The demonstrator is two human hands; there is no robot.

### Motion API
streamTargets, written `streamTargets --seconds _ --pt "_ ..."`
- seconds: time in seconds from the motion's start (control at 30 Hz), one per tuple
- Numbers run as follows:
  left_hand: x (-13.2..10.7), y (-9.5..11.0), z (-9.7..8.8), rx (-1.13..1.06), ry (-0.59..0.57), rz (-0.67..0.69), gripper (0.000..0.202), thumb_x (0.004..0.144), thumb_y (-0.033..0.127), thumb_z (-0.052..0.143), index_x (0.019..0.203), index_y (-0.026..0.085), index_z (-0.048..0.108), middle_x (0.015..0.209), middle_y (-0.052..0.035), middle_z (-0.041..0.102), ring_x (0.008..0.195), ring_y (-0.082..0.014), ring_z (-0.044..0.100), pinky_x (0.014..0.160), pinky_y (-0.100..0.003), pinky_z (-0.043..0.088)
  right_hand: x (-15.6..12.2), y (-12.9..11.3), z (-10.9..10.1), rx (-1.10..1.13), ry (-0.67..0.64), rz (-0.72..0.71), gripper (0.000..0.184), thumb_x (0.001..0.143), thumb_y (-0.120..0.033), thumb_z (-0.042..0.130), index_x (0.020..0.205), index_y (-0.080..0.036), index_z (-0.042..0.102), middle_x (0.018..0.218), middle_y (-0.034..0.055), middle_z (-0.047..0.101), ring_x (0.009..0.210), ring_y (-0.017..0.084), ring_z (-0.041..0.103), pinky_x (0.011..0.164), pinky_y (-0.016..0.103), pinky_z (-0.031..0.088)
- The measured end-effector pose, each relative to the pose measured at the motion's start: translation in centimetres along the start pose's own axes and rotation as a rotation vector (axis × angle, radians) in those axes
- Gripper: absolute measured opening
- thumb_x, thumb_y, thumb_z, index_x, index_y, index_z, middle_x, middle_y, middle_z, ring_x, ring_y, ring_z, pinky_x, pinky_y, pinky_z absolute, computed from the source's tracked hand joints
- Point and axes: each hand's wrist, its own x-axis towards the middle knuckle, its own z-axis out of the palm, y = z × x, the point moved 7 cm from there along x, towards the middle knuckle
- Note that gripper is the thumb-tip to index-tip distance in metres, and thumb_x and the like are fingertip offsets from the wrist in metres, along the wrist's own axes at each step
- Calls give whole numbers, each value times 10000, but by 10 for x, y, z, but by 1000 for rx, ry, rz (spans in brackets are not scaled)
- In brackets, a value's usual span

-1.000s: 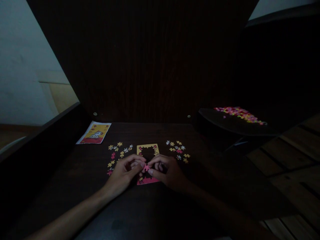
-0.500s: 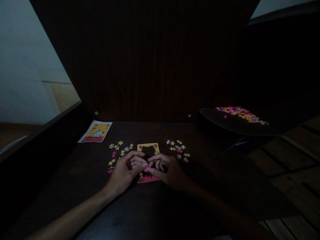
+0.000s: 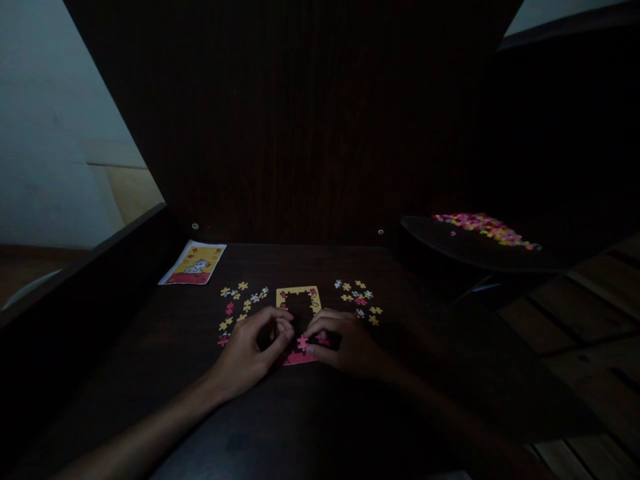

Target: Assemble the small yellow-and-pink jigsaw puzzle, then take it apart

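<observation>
A pink puzzle piece [image 3: 303,343] is pinched between the thumb and fingers of my right hand [image 3: 345,340], above the lower part of the puzzle frame [image 3: 297,291]. That frame is a yellow and pink jigsaw border, dark in its middle, and my hands cover parts of both its sides. On the left, my left hand [image 3: 255,343] has its thumb and fingertips closed together beside the piece. Whatever those fingertips hold, if anything, is hidden. Loose yellow, white and pink puzzle pieces lie left [image 3: 230,308] and right [image 3: 361,301] of the frame.
A picture sheet [image 3: 194,263] with a white animal on yellow and red lies at the back left. Several small colourful pieces [image 3: 487,227] are heaped on a dark raised surface at the right. A dark upright panel [image 3: 300,133] stands behind the tabletop [image 3: 240,427].
My fingertips have drawn apart. The pink piece, earlier between both hands, now sits at my right hand, slightly lower and to the right. The view has shifted slightly.
</observation>
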Motion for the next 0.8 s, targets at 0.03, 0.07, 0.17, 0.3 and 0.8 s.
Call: streamTargets --seconds 0.03,0.07,0.17,0.3,0.8 --pt "-1 6 -1 82 -13 83 141 914 266 570 1002 185 643 861 -31 684 783 -166 634 721 -313 525 0 0 1 -21 -15 -23 109 794 -156 720 893 -203 720 873 17 710 786 149 630 732 275 486" --pt "-3 12 0 144 -32 159 132 915 237 565 1002 189 652 883 -35 686 811 -170 628 740 -317 521 0 0 2 -42 -26 -44 103 794 -150 722 882 -203 716 875 18 712 818 157 637 761 284 488" --pt "-8 23 7 217 -108 315 168 910 154 539 1017 194 662 920 -44 682 868 -178 608 767 -317 514 0 1 4 -93 -46 -78 89 786 -128 724 831 -203 705 863 14 711 840 163 641 803 302 486" --pt "-12 24 16 238 -177 356 203 900 126 515 1006 190 675 909 -56 668 873 -188 584 765 -322 504 0 1 6 -124 -66 -89 93 785 -125 723 819 -209 700 864 9 711 845 166 635 847 329 478" --pt "-12 19 21 289 -235 298 220 899 139 510 1017 204 684 925 -61 659 899 -211 557 805 -354 478 -1 -1 4 -169 -93 -68 96 789 -134 683 830 -216 710 903 29 700 876 191 620 892 393 462"
